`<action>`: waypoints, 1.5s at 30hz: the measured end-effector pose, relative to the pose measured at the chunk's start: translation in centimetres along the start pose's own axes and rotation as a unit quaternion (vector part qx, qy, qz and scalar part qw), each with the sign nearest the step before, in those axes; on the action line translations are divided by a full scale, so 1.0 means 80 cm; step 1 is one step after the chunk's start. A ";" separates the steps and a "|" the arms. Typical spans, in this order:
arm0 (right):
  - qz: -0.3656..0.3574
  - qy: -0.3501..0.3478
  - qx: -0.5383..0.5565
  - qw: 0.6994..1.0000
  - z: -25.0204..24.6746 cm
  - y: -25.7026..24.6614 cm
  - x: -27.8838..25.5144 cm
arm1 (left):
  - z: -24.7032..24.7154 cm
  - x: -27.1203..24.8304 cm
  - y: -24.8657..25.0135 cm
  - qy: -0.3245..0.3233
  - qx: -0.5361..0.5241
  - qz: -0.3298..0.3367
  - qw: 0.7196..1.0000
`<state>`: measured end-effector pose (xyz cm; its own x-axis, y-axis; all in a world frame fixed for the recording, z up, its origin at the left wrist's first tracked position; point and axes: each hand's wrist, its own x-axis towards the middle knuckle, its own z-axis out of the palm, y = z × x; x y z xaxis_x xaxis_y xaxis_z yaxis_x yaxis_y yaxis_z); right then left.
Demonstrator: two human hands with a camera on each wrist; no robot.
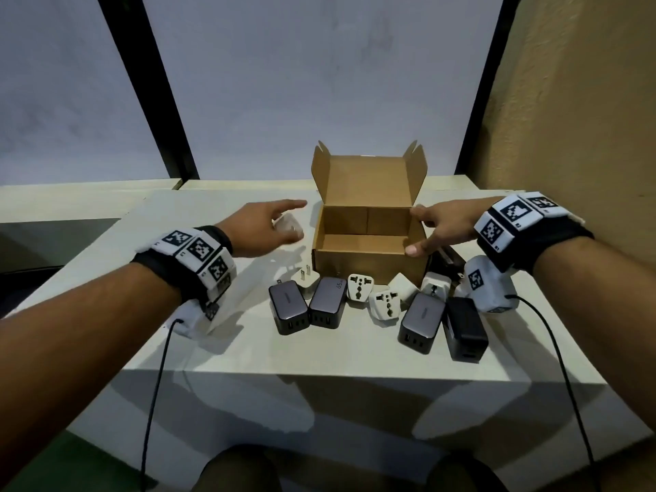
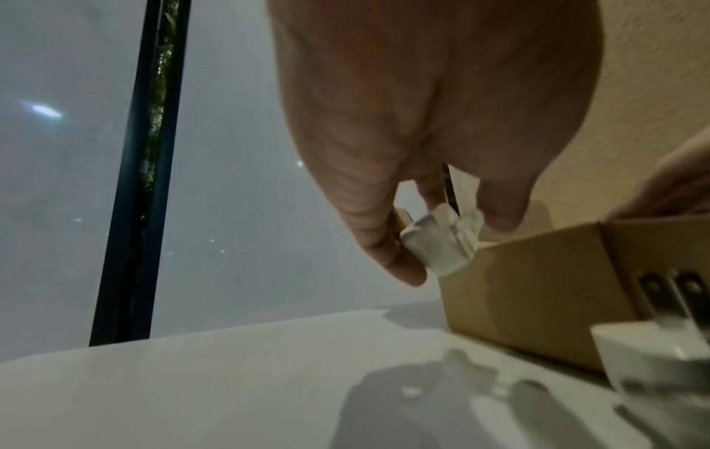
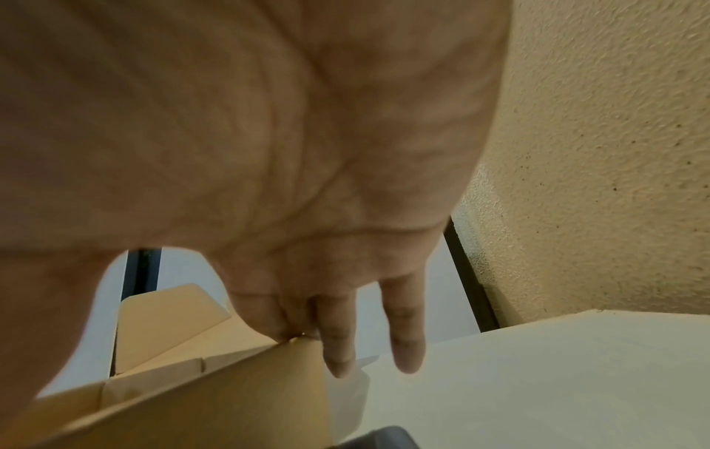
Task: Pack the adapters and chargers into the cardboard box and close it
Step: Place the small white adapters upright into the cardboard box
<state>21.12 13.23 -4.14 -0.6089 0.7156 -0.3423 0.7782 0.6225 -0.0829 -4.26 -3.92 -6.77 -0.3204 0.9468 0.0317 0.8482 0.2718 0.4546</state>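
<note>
The open cardboard box stands mid-table, lid flap upright, with nothing visible inside. My left hand hovers just left of it and pinches a small white adapter; in the left wrist view the adapter sits between thumb and fingers beside the box wall. My right hand rests on the box's right wall, thumb at the front corner, fingers straight down its outside. Grey chargers, a black charger and white travel adapters lie in front.
A white cube plug with prongs up stands at the box's front left corner. More white plugs and a dark object lie under my right wrist. The white table ends near my knees. A tan wall is on the right.
</note>
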 end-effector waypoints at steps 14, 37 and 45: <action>-0.005 0.005 -0.014 1.000 -0.001 -0.001 0.000 | 0.009 0.064 0.082 -0.006 -0.041 0.084 0.996; -0.015 0.015 -0.026 0.999 0.001 0.006 -0.003 | 0.048 0.089 0.089 -0.051 0.363 0.136 0.921; -0.015 0.008 -0.030 0.999 0.001 0.007 -0.001 | 0.051 0.092 0.086 0.018 0.423 0.120 0.898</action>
<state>21.60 13.54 -4.21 -0.6340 0.7015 -0.3255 0.7497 0.6607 -0.0362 0.94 5.63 -7.07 -0.0865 0.9935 0.0738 0.9069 0.1092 -0.4070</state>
